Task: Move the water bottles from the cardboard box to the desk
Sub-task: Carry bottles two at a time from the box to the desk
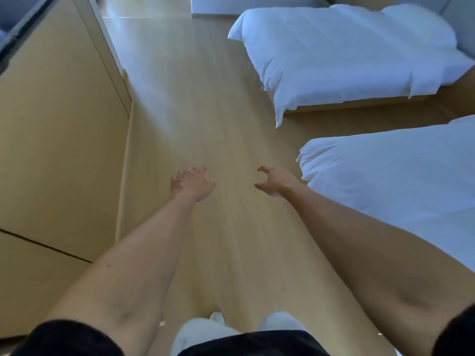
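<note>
Head view, left hand and right hand empty, loosely curled, between cabinet and beds.

- Under you runs a pale wood-plank floor, with glare along its far left part.
- On it, to your right, stand two low beds: the far bed and the near bed, each under a white duvet.
- To your left a light wooden cabinet stands on the floor.
- Your white slippers rest on the planks.
</note>
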{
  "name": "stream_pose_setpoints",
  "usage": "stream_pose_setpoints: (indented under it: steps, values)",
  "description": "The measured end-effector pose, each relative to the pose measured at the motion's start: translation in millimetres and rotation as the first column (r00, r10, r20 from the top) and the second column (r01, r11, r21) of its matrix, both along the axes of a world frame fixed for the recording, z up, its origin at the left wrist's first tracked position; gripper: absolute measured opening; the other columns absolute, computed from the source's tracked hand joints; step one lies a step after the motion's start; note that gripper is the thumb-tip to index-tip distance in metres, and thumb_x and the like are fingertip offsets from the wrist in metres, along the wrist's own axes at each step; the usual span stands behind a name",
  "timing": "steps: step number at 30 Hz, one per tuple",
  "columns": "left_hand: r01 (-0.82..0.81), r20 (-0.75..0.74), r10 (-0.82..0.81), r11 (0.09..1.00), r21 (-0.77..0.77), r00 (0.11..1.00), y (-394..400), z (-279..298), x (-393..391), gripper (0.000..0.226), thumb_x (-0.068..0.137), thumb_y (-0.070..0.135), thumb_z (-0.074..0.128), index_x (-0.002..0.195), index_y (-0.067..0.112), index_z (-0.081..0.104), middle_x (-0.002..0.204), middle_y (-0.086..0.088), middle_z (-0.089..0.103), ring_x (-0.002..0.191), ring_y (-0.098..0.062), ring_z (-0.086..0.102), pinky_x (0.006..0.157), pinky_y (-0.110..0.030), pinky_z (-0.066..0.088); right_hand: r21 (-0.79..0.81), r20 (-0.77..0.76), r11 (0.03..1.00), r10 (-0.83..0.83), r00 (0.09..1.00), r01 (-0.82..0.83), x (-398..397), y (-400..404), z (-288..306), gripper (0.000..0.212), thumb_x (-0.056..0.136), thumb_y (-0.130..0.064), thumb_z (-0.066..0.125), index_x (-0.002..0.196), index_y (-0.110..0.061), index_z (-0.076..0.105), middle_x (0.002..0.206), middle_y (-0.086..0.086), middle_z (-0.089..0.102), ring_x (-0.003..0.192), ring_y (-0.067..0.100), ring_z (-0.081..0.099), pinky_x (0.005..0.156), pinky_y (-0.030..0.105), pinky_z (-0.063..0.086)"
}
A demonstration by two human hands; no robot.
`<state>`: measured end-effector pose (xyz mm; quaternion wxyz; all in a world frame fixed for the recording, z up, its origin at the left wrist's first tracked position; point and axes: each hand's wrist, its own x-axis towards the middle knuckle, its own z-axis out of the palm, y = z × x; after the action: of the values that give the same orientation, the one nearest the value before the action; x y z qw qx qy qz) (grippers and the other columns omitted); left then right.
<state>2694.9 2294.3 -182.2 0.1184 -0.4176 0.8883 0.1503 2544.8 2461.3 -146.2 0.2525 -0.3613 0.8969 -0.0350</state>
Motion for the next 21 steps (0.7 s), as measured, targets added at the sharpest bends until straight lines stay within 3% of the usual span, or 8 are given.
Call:
stream_pose_setpoints:
  steps: [8, 11, 18, 21]
  values:
    - [0.057, -0.041, -0.057, 0.998, 0.001, 0.998, -80.2, 7.8, -77.7, 0.066, 0.092, 0.059, 0.051, 0.152, 0.037, 0.034, 0.157, -0.003, 0.037, 0.141, -0.032, 0.038, 0.112, -0.044, 0.030, 0.004, -0.002, 1.000, 0.009, 1.000, -0.009, -71.5, -67.7, 1.5, 0.066, 0.094, -0.047, 0.057, 0.153, -0.035, 0.030, 0.152, 0.006, 0.039, 0.130, 0.025, 0.048, 0.099, 0.035, 0.045]
    - [0.049, -0.046, -0.049, 0.999, -0.002, 0.998, -107.9, 7.3, -109.6, 0.066, 0.093, 0.059, 0.050, 0.152, 0.035, 0.034, 0.157, -0.003, 0.037, 0.142, -0.031, 0.037, 0.112, -0.044, 0.030, 0.019, -0.014, 0.999, 0.041, 0.999, -0.041, -105.5, -100.0, -4.2, 0.067, 0.096, -0.048, 0.054, 0.155, -0.033, 0.026, 0.154, 0.008, 0.036, 0.134, 0.027, 0.045, 0.106, 0.037, 0.042]
    - [0.013, -0.035, -0.014, 0.999, -0.029, 0.999, -184.5, 15.1, -203.0, 0.069, 0.096, 0.061, 0.046, 0.157, 0.038, 0.024, 0.167, 0.002, 0.018, 0.152, -0.025, 0.020, 0.121, -0.045, 0.018, 0.069, -0.134, 0.976, 0.215, 0.967, -0.208, -208.3, -196.1, -11.4, 0.074, 0.097, -0.056, 0.048, 0.158, -0.035, 0.011, 0.166, 0.004, 0.015, 0.151, 0.027, 0.017, 0.121, 0.043, 0.021]
    - [-0.015, -0.026, 0.014, 1.000, -0.023, 1.000, -217.8, 28.2, -247.8, 0.066, 0.098, 0.061, 0.041, 0.157, 0.038, 0.022, 0.168, 0.002, 0.014, 0.154, -0.025, 0.015, 0.122, -0.047, 0.012, 0.098, -0.169, 0.963, 0.266, 0.949, -0.252, -256.0, -235.0, -3.4, 0.075, 0.098, -0.059, 0.044, 0.158, -0.038, 0.005, 0.167, 0.001, 0.009, 0.153, 0.025, 0.010, 0.122, 0.044, 0.020]
